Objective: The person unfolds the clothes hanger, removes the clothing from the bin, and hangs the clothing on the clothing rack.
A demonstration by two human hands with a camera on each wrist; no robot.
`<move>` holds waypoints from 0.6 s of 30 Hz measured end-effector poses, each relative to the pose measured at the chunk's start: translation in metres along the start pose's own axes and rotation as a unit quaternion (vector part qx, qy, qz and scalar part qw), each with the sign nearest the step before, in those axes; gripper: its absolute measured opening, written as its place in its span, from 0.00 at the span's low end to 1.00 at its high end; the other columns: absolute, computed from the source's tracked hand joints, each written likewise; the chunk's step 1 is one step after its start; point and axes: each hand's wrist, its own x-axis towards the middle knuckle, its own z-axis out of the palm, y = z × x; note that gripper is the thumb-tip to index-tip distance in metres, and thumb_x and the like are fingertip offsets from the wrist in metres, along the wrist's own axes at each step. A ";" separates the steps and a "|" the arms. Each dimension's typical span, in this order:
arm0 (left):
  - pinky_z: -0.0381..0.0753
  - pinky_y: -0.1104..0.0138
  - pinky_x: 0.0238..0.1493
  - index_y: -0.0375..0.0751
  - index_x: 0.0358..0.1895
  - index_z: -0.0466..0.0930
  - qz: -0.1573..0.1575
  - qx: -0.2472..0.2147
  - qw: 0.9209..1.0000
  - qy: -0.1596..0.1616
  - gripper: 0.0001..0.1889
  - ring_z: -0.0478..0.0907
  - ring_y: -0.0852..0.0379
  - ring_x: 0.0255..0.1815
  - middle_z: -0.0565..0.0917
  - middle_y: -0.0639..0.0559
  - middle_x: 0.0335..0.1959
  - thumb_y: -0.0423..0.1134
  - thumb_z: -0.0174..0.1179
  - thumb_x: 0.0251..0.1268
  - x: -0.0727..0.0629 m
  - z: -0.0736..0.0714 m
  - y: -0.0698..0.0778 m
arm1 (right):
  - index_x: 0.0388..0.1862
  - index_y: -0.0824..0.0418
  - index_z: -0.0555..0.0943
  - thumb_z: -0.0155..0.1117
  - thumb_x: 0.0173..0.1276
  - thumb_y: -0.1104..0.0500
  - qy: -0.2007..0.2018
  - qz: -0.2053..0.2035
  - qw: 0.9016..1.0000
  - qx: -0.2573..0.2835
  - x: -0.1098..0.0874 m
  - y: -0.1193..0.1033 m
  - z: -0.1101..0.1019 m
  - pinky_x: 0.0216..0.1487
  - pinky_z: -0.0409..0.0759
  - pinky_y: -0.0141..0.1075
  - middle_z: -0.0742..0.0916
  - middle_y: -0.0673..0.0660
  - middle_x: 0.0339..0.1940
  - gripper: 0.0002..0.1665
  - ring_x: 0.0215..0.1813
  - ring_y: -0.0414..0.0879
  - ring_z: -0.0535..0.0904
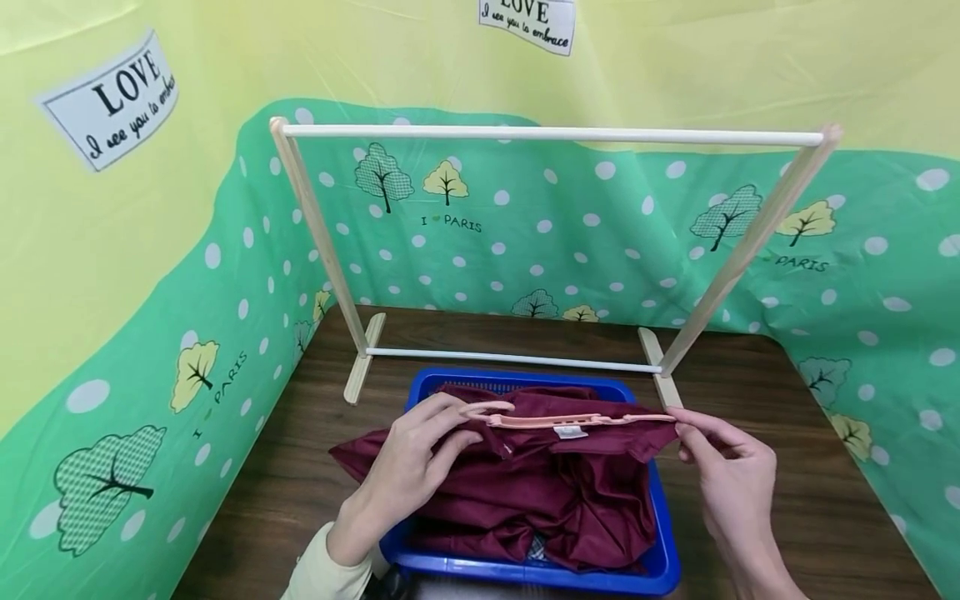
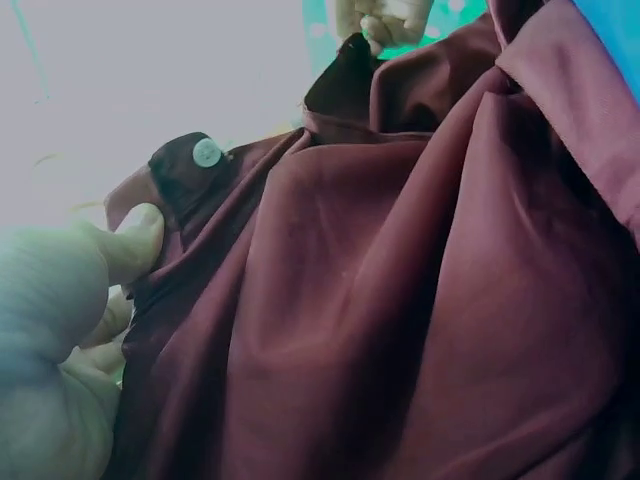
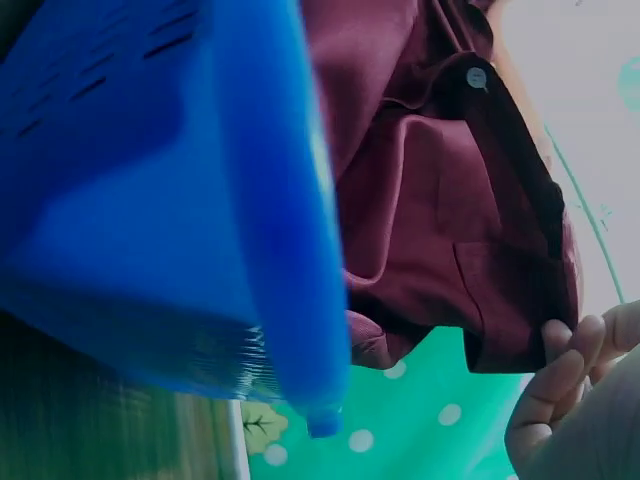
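A maroon garment (image 1: pixel 532 492) with a white label (image 1: pixel 570 432) is bunched over a blue basket (image 1: pixel 663 533). Along its upper edge lies a pink clothes hanger (image 1: pixel 551 421), its hook pointing left. My left hand (image 1: pixel 416 458) pinches the garment's edge beside the hook; a white button (image 2: pixel 207 152) shows by the thumb in the left wrist view. At the right corner, my right hand (image 1: pixel 731 467) pinches the cloth between thumb and fingers, at the hanger's right end. Another white button (image 3: pixel 477 77) shows on the garment in the right wrist view.
Behind the basket stands a wooden rack with a white top rail (image 1: pixel 555 133) and a white lower bar (image 1: pixel 510 359). Its feet rest on the dark wooden table (image 1: pixel 757 400). Green and yellow printed cloth (image 1: pixel 622 233) hangs around the back and sides.
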 end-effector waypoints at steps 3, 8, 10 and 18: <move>0.86 0.64 0.48 0.41 0.50 0.91 0.008 0.009 1.000 0.011 0.11 0.86 0.56 0.48 0.88 0.52 0.47 0.28 0.76 0.69 0.000 0.002 0.001 | 0.48 0.77 0.92 0.73 0.71 0.77 0.000 -0.067 0.994 -0.083 -0.003 0.002 0.002 0.25 0.75 0.25 0.93 0.49 0.30 0.09 0.23 0.40 0.78; 0.87 0.65 0.50 0.40 0.49 0.91 0.012 0.011 0.999 0.029 0.11 0.87 0.55 0.49 0.89 0.51 0.46 0.27 0.77 0.67 -0.001 0.005 0.002 | 0.45 0.69 0.95 0.71 0.67 0.81 -0.025 -0.219 0.952 -0.212 -0.006 0.008 0.000 0.23 0.65 0.25 0.87 0.43 0.27 0.14 0.25 0.33 0.71; 0.87 0.66 0.50 0.40 0.49 0.91 0.010 0.008 0.999 0.032 0.11 0.87 0.55 0.49 0.89 0.51 0.46 0.27 0.77 0.67 -0.001 0.005 0.002 | 0.44 0.66 0.96 0.70 0.64 0.81 -0.029 -0.277 0.928 -0.247 -0.007 0.010 -0.001 0.25 0.65 0.22 0.86 0.45 0.27 0.18 0.26 0.30 0.71; 0.87 0.65 0.50 0.39 0.48 0.91 0.001 0.007 0.999 0.044 0.10 0.88 0.54 0.48 0.89 0.51 0.44 0.27 0.77 0.66 -0.002 0.008 0.000 | 0.46 0.63 0.97 0.67 0.62 0.70 -0.062 -0.433 0.843 -0.313 -0.005 0.019 -0.003 0.31 0.75 0.15 0.87 0.51 0.29 0.18 0.29 0.26 0.75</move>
